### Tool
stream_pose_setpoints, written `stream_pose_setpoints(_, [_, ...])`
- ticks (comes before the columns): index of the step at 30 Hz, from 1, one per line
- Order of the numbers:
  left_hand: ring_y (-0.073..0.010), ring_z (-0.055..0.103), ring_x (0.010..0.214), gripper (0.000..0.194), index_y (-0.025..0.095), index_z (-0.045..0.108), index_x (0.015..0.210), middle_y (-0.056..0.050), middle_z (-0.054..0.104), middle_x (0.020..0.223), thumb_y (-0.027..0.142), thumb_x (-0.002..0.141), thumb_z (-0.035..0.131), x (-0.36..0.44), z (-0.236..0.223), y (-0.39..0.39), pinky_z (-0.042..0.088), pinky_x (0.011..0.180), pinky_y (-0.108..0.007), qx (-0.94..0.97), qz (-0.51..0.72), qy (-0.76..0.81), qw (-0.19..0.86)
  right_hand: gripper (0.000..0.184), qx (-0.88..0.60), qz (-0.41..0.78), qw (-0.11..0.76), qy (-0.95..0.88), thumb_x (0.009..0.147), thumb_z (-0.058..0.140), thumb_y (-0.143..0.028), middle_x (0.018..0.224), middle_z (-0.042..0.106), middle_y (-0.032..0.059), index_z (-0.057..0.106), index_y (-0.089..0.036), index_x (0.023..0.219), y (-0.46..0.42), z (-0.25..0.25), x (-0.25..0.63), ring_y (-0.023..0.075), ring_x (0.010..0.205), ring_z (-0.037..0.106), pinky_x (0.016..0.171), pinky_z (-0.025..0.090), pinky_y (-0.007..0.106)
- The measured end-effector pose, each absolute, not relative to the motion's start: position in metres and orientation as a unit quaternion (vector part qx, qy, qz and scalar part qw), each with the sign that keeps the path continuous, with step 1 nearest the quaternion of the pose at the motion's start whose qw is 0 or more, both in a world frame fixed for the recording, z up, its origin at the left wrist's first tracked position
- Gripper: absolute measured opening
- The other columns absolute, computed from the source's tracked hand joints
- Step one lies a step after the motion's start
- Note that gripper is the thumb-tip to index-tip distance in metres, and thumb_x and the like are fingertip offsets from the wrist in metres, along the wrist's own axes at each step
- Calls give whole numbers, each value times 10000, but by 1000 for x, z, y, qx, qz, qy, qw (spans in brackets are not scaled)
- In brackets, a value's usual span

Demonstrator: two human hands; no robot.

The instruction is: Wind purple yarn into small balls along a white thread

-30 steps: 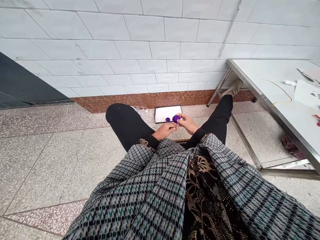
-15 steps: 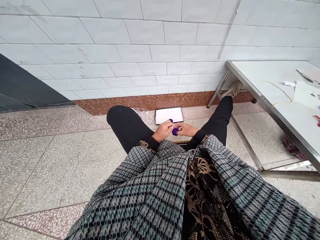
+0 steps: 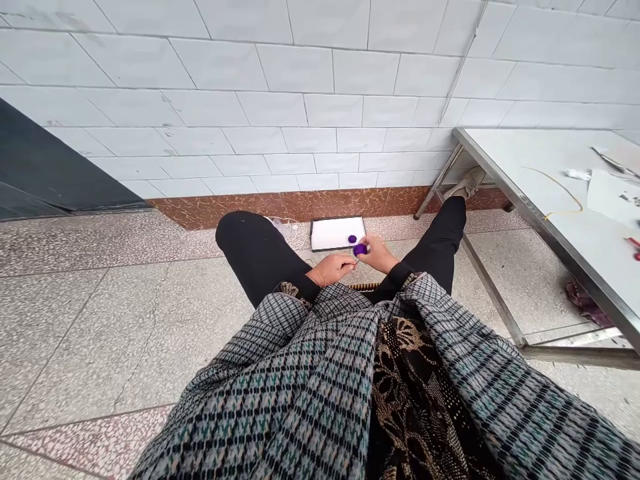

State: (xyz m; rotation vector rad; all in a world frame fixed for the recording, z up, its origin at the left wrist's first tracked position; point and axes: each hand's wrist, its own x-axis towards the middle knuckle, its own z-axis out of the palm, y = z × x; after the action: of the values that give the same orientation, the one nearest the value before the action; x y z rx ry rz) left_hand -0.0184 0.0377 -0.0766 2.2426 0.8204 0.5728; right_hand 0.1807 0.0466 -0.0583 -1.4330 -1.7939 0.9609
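Observation:
My right hand [image 3: 379, 255] pinches a fuzzy purple ball [image 3: 359, 250], like a pompom, between thumb and fingers. Just below and to the left, my left hand [image 3: 333, 269] is closed, its fingertips pinching a thin strand [image 3: 355, 264] that seems to run up to the ball; whether it is wire or thread I cannot tell. A second, smaller purple ball [image 3: 353, 239] shows against the white inside of a shallow dark-rimmed box [image 3: 330, 233]. Both hands are between my knees, near the box's front edge.
To the right stands a metal-edged table [image 3: 520, 157] with a yellow strand [image 3: 565, 190], a red-handled tool [image 3: 634, 245] and papers on it. White cord [image 3: 297, 235] lies on the floor left of the box. A tiled wall [image 3: 280, 140] rises ahead. Dark cloth [image 3: 587, 303] lies beneath the table.
My right hand has moved up with the purple ball, while my left hand has dropped slightly, so the hands are farther apart. The second purple ball is now fully visible.

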Motion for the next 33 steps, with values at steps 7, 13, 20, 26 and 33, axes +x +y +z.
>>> stream_pose_setpoints(7, [-179, 596, 800, 198, 172, 654, 824, -38, 638, 817, 249, 936, 510, -23, -74, 43, 501, 814, -302, 795, 333, 400, 312, 272, -502, 507, 210, -669, 675, 705, -56, 875, 662, -19, 636, -185, 904, 37, -49, 175, 116, 715, 583, 723, 506, 267])
stream_pose_setpoints(13, [-165, 572, 744, 194, 175, 611, 780, -3, 597, 723, 227, 938, 511, -22, -79, 47, 485, 743, -271, 758, 337, 455, 324, 303, -435, 707, 335, -446, 703, 768, -162, 806, 673, -12, 574, -195, 933, 36, -30, 172, 104, 641, 629, 647, 554, 242])
stream_pose_setpoints(20, [-179, 627, 809, 185, 173, 661, 782, -31, 660, 809, 225, 927, 557, -17, -75, 37, 493, 816, -283, 851, 228, 318, 350, 299, -544, 533, 393, -515, 720, 745, -185, 788, 599, -33, 507, -214, 899, 43, -39, 176, 120, 665, 570, 693, 521, 283])
stream_pose_setpoints(26, [-170, 566, 751, 228, 173, 614, 787, -21, 585, 766, 305, 939, 506, -26, -74, 44, 480, 766, -291, 776, 352, 396, 342, 256, -470, 574, 195, -642, 647, 712, -124, 748, 594, -42, 560, -197, 839, 33, -38, 178, 110, 625, 532, 660, 483, 271])
stream_pose_setpoints(33, [-179, 561, 762, 220, 184, 596, 756, -21, 586, 745, 304, 919, 509, -20, -79, 43, 471, 778, -292, 817, 252, 352, 381, 360, -424, 640, 431, -473, 718, 713, -306, 799, 621, -44, 494, -225, 993, 38, -27, 172, 96, 596, 563, 633, 499, 252])
